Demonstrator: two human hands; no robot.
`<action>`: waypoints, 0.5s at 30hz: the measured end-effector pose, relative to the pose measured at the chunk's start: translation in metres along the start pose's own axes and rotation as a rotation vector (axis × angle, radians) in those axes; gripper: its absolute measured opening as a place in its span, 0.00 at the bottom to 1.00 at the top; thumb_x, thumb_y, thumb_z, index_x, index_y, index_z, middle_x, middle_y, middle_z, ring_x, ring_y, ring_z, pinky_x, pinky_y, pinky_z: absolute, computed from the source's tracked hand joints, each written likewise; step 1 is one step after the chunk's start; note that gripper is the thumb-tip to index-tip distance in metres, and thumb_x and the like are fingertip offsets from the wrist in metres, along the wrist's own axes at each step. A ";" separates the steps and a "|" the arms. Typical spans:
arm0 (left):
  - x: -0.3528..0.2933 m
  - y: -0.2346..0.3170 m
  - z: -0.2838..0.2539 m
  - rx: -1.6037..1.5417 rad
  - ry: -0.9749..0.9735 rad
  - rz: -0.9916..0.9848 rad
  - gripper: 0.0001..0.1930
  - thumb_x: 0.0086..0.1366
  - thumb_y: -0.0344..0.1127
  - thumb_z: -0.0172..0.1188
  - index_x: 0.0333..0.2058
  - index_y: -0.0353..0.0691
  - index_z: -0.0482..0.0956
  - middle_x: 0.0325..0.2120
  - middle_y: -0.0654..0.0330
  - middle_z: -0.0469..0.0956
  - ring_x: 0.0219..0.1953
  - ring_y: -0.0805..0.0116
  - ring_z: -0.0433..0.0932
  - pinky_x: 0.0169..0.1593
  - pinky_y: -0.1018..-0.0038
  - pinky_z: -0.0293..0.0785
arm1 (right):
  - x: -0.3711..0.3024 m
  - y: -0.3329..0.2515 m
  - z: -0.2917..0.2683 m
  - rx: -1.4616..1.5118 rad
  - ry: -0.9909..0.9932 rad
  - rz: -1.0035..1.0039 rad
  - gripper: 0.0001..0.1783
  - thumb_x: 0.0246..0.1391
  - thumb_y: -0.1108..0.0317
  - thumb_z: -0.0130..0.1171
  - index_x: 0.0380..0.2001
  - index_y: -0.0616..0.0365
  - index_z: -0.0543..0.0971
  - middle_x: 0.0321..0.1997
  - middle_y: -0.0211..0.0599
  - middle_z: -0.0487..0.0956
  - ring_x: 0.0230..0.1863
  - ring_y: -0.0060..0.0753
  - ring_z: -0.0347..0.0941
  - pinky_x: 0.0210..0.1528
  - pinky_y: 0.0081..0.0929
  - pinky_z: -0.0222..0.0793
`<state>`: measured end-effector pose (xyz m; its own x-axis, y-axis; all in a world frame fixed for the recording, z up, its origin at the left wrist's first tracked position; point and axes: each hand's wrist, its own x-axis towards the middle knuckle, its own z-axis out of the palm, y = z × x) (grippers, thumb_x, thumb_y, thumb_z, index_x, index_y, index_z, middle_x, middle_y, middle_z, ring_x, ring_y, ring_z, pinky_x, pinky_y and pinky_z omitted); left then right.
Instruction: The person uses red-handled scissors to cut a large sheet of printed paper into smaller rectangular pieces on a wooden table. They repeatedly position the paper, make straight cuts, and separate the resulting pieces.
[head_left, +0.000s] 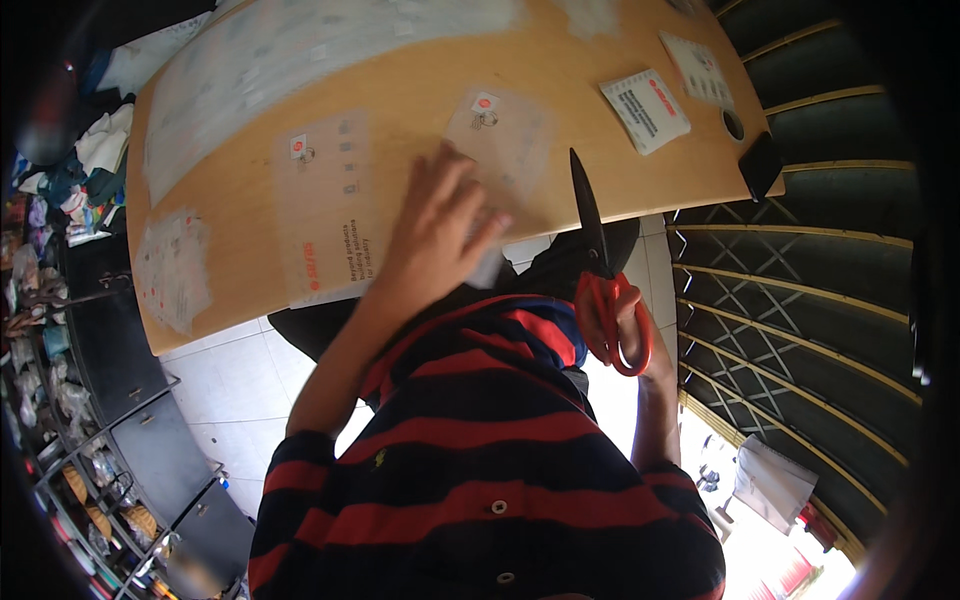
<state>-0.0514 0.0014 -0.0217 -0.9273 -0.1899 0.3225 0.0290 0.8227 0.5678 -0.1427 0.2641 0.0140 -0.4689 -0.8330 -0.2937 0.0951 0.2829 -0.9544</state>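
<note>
In my right hand (615,318) is a pair of scissors with red handles (632,350) and dark blades (587,205), which look closed and point up over the table's near edge. My left hand (440,230), slightly blurred, lies palm down over a translucent printed plastic sheet (510,135), its fingers apart. The hand hides the sheet's near left part, and a pale end (487,270) shows below it past the table edge. Left of that hand lies another translucent printed sheet (325,200), flat on the table. Whether my left fingers press on the plastic I cannot tell.
The wooden table (400,130) carries a large spread of translucent sheets (270,75) at far left, a smaller pile (172,270) near left, and printed stacks (645,108) at right. A tape roll (733,124) and a black object (762,165) sit by the right edge. Crowded shelves stand left.
</note>
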 end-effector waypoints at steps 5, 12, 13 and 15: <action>-0.001 0.015 -0.021 0.088 -0.024 -0.027 0.20 0.53 0.42 0.72 0.37 0.37 0.75 0.55 0.50 0.67 0.64 0.41 0.59 0.62 0.34 0.53 | -0.015 0.012 0.007 0.043 0.000 0.085 0.47 0.53 0.19 0.32 0.18 0.57 0.68 0.08 0.23 0.61 0.09 0.16 0.58 0.13 0.18 0.51; -0.043 0.001 -0.018 0.166 0.008 0.029 0.17 0.52 0.29 0.67 0.43 0.43 0.83 0.55 0.57 0.73 0.64 0.43 0.64 0.63 0.38 0.57 | -0.028 0.020 0.020 0.219 -0.125 0.265 0.48 0.53 0.19 0.37 0.33 0.62 0.71 0.18 0.23 0.63 0.15 0.16 0.58 0.17 0.18 0.52; -0.041 0.002 -0.020 0.165 0.043 -0.001 0.15 0.53 0.25 0.64 0.40 0.43 0.85 0.52 0.58 0.77 0.63 0.46 0.68 0.64 0.41 0.59 | -0.029 0.014 0.022 0.155 -0.134 0.240 0.48 0.53 0.19 0.38 0.34 0.62 0.71 0.18 0.23 0.63 0.16 0.16 0.57 0.17 0.18 0.52; -0.040 0.000 -0.017 0.141 0.066 -0.017 0.16 0.53 0.24 0.63 0.42 0.44 0.85 0.52 0.57 0.78 0.62 0.46 0.69 0.64 0.41 0.59 | -0.030 0.012 0.023 0.080 -0.153 0.235 0.47 0.53 0.19 0.39 0.35 0.62 0.71 0.19 0.23 0.62 0.16 0.15 0.57 0.17 0.18 0.52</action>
<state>-0.0081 -0.0003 -0.0215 -0.9006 -0.2354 0.3654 -0.0437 0.8854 0.4627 -0.1071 0.2814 0.0097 -0.2890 -0.8128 -0.5058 0.2571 0.4430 -0.8589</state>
